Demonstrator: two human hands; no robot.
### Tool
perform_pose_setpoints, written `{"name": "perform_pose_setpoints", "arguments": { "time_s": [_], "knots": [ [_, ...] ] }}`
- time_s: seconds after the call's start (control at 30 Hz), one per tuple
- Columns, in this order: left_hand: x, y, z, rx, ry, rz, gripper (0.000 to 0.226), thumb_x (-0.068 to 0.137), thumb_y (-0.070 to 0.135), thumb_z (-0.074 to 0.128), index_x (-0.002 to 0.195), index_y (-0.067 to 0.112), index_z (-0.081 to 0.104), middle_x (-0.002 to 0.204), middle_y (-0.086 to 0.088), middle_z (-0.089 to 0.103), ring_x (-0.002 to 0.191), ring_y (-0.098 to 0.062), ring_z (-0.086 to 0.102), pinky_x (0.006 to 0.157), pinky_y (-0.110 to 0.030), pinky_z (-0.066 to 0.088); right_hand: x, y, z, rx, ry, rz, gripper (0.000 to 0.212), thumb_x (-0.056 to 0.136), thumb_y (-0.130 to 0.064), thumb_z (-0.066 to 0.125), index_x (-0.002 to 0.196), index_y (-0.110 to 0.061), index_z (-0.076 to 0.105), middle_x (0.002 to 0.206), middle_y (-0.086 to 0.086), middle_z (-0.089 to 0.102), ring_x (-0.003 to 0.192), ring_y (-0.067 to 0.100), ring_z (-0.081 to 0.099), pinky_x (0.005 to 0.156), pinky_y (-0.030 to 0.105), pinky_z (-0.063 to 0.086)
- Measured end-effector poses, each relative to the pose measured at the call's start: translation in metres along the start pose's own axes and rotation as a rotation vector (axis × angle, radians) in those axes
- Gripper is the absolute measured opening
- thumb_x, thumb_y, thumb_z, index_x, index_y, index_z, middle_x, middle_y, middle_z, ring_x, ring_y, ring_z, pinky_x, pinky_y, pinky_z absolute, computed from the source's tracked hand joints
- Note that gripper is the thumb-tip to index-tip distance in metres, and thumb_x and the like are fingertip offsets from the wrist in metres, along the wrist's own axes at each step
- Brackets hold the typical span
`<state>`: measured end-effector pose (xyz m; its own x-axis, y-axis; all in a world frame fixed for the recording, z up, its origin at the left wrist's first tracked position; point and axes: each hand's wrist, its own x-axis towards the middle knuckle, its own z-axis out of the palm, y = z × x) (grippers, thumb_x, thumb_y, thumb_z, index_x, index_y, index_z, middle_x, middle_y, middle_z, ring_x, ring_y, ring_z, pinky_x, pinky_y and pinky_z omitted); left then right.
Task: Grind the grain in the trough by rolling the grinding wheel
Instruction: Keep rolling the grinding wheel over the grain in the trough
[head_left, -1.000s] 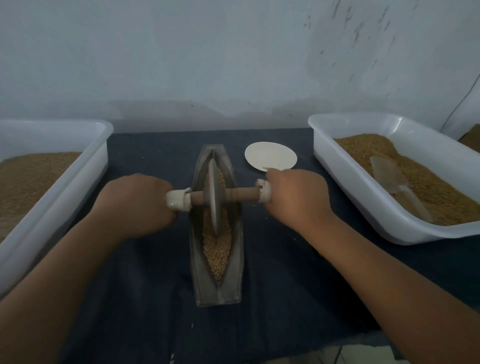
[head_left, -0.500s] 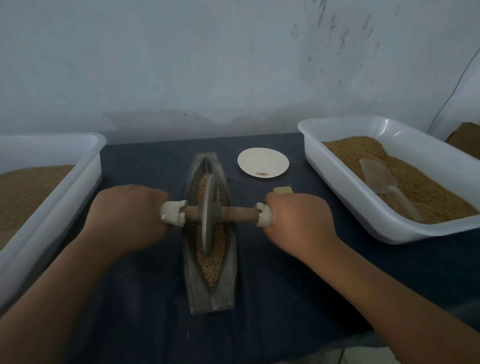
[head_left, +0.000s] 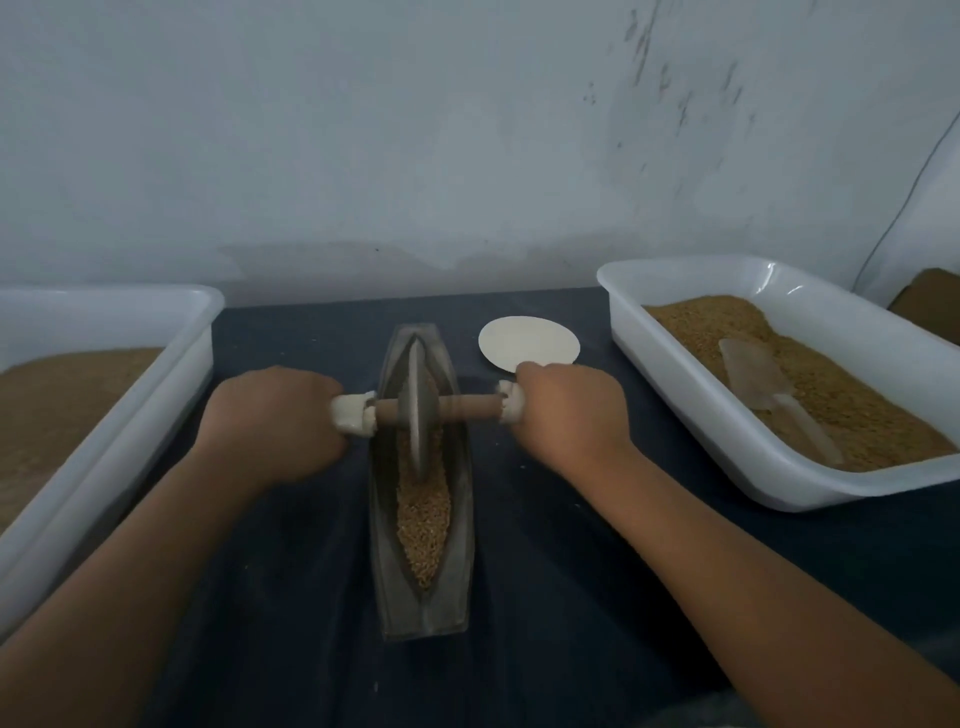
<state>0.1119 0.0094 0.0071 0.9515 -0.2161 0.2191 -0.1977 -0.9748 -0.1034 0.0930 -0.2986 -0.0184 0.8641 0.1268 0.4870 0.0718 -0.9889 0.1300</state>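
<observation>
The grinding wheel stands upright on its edge in the far half of the long, boat-shaped trough, which lies lengthwise on a dark blue cloth straight ahead of the person. A wooden axle runs through the wheel from side to side, and both of its ends are wrapped in white. The left hand is curled into a fist round the left wrapped end, and the right hand is curled the same way round the right one. Only the backs of the hands face the camera, so the fingertips are hidden, though each grip looks closed tight on the axle. Grain fills the groove of the trough, lying bare in the near half, between the wheel and the near tip.

A round white disc lies on the cloth just beyond the right hand. A white right tub holds brown granules with a pale scoop lying on top. A white left tub also holds a brown fill. A pale, scuffed wall stands behind the table
</observation>
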Motion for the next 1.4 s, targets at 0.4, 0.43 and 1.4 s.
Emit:
{"name": "perform_pose_setpoints", "arguments": {
  "time_s": [0.4, 0.43, 1.4],
  "knots": [
    [-0.013, 0.000, -0.011, 0.015, -0.143, 0.045, 0.025, 0.075, 0.061, 0.053, 0.074, 0.037, 0.059, 0.070, 0.017, 0.059, 0.065, -0.001, 0.054, 0.056, -0.027, 0.043, -0.031, 0.005, -0.016, 0.018, 0.000, -0.057, 0.033, 0.083, -0.050, 0.071, 0.071, -0.030, 0.048, 0.056, -0.011, 0.043, 0.047, 0.018, 0.050, 0.043, 0.027, 0.033],
    [-0.005, 0.001, -0.011, -0.023, -0.162, 0.016, 0.024, 0.076, 0.058, 0.055, 0.074, 0.035, 0.061, 0.072, 0.016, 0.061, 0.068, -0.005, 0.059, 0.060, -0.029, 0.048, -0.015, 0.002, -0.012, 0.012, 0.034, -0.045, 0.032, 0.090, -0.052, 0.064, 0.072, -0.028, 0.051, 0.057, -0.009, 0.045, 0.048, 0.020, 0.049, 0.045, 0.027, 0.029],
    [-0.040, -0.002, -0.020, -0.104, -0.262, 0.038, 0.016, 0.076, 0.052, 0.062, 0.077, 0.037, 0.061, 0.071, 0.014, 0.064, 0.067, -0.001, 0.060, 0.064, -0.029, 0.052, -0.024, 0.010, -0.029, 0.055, -0.004, -0.155, 0.039, 0.094, -0.055, 0.048, 0.067, -0.027, 0.044, 0.055, -0.006, 0.047, 0.048, 0.019, 0.049, 0.044, 0.029, 0.032]
  ]
}}
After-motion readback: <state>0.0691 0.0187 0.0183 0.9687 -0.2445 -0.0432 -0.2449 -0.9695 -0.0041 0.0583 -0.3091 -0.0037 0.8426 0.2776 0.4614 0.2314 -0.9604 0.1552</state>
